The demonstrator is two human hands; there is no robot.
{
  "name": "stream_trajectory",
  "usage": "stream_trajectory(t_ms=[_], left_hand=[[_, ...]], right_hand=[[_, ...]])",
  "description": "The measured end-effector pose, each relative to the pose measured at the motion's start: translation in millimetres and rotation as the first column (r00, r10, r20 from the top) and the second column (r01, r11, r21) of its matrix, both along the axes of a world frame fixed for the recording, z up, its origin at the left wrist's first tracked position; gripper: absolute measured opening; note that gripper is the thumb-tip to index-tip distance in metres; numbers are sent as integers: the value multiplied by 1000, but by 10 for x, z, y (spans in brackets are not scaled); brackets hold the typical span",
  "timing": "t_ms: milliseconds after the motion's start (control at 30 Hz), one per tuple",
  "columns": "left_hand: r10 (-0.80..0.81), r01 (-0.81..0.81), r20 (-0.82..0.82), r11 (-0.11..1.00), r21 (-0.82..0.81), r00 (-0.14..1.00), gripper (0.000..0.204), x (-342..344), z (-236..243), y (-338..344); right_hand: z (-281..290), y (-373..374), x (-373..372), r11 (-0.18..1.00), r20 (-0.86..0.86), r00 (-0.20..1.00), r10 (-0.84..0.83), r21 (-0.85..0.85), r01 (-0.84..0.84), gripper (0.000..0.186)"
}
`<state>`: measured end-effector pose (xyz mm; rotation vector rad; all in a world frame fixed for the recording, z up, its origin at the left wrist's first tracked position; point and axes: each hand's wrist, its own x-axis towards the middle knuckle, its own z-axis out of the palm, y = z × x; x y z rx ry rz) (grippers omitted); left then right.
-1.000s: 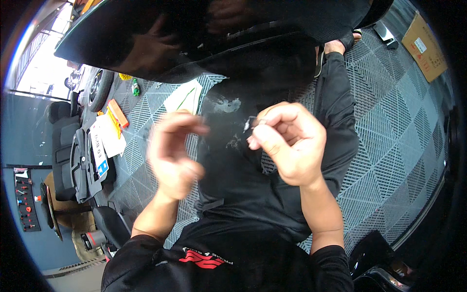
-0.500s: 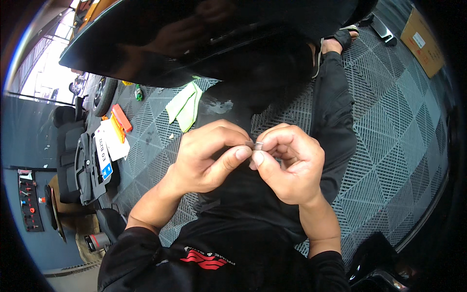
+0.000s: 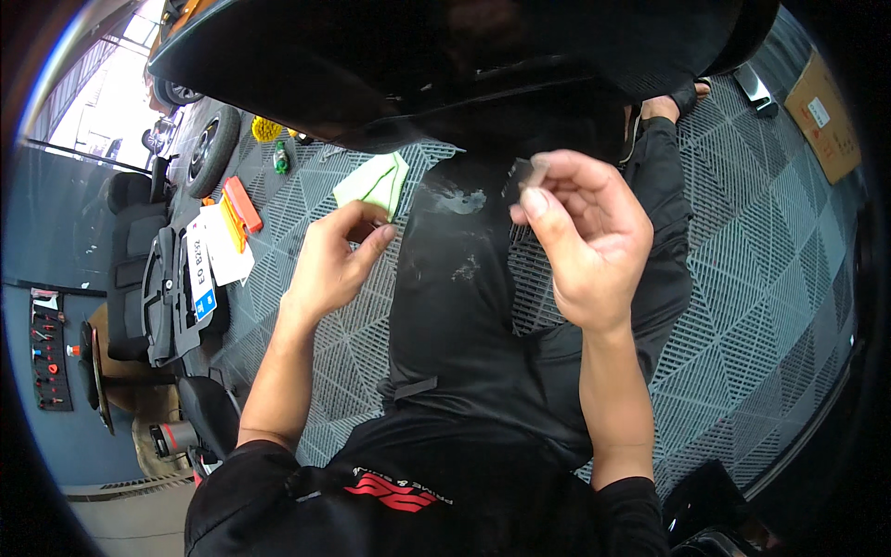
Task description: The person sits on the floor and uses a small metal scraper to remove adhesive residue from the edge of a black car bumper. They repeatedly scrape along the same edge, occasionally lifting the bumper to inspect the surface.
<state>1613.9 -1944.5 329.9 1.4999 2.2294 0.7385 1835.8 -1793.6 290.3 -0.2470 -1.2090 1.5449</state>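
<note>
Between the thumb and fingertips of my right hand is a small, thin, see-through dark piece, held up just under a glossy black car body panel. To the left, my left hand is closed in a pinch, its thumb and forefinger nearly meeting. Something tiny and dark may be between those fingertips, too small to name. Just beyond that hand a light green cloth lies on the floor, partly behind the fingers. My dark trouser leg, with whitish smears near the knee, lies between the hands.
Grey grid floor tiles spread all round. At left are an orange-red tool, a licence plate, a black seat and a loose wheel. A cardboard box stands at far right.
My hands, together on the small piece before, have come apart. The right one has risen toward the panel with the piece; the left one has moved left, near the cloth.
</note>
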Motion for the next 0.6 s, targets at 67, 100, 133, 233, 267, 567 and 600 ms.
stream_trajectory(t_ms=[67,100,133,233,267,567,600], left_hand=[[87,-94,-264,995,-17,961,59,-183,-137,-79],[120,-137,-384,990,-17,915,75,-239,-156,-74],[161,-197,-291,975,-99,943,107,-329,-120,-53],[140,-137,-193,990,32,971,111,-461,34,39],[119,-121,17,983,139,993,114,-512,46,72],[-318,31,416,824,566,852,68,-367,341,623],[-324,20,430,817,576,843,65,-308,329,655]], right_hand=[[49,68,-166,996,-12,999,-47,73,48,17],[68,105,-234,994,-19,998,-55,94,56,17],[94,143,-300,991,-25,998,-63,116,65,17],[145,243,-509,983,-48,995,-87,160,93,17],[163,260,-550,979,-38,994,-107,172,112,18],[131,298,-763,937,-81,969,-233,250,246,17],[141,277,-797,936,-91,964,-251,230,266,16]])
